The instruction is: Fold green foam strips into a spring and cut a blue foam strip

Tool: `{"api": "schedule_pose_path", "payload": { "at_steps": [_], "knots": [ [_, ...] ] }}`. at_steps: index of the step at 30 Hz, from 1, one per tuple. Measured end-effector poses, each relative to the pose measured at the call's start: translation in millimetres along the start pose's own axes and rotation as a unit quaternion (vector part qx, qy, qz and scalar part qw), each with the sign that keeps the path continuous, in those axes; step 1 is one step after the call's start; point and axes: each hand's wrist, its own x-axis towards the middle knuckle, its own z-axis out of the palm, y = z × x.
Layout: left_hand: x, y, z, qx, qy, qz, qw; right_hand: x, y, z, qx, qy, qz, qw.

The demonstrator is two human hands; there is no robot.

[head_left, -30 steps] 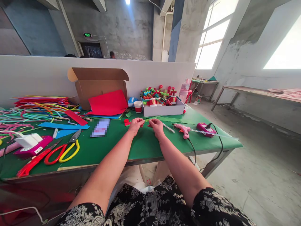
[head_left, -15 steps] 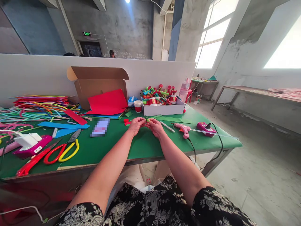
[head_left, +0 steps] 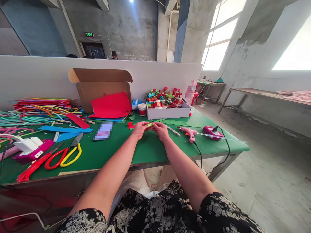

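Note:
My left hand (head_left: 141, 129) and my right hand (head_left: 160, 130) meet above the green tabletop, fingers pinched on a small green piece (head_left: 150, 125) between them. Part of that piece is hidden by the fingertips. Just left of my left hand lies a small red piece (head_left: 130, 125). Green paper strips (head_left: 181, 123) are spread behind and to the right of my right hand. A white pen-like stick (head_left: 173, 131) rests beside that hand, and farther right is a pink glue gun (head_left: 190, 133) with a black cord.
A white box (head_left: 170, 113) of colourful pieces and a paper cup (head_left: 142, 109) stand behind my hands. Left are a phone (head_left: 103, 131), scissors (head_left: 73, 150), red paper (head_left: 111, 106), an open cardboard box (head_left: 104, 84) and coloured stems (head_left: 43, 110). A pink power strip (head_left: 212, 133) sits right.
The green piece between my fingers has turned, and a lighter green face of it now shows more. Both hands have stayed in nearly the same place.

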Motion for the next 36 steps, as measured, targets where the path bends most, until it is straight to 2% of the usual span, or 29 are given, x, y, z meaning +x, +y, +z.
{"api": "schedule_pose_path", "payload": {
  "at_steps": [9, 15, 22, 29, 36],
  "knots": [
    [-1.1, 2.1, -1.7, -0.017, -0.021, -0.006, 1.000, -1.2, -1.9, 0.5, 0.014, 0.004, 0.004, 1.000],
    [-8.2, 7.4, 3.9, -0.033, -0.086, -0.019, 0.996, 3.8, -0.3, -3.4, 0.055, 0.037, 0.004, 0.998],
    [-4.0, 2.6, 1.9, -0.019, -0.018, -0.002, 1.000, 1.1, 2.3, -1.7, -0.006, -0.007, 0.002, 1.000],
    [-2.6, 5.2, -0.5, 0.050, -0.011, 0.018, 0.999, -1.5, 0.1, -1.3, -0.014, -0.019, 0.025, 0.999],
    [-5.5, 8.5, 0.6, 0.025, 0.000, 0.003, 1.000, -0.7, 0.1, -2.6, -0.014, -0.010, 0.027, 0.999]
  ]
}}
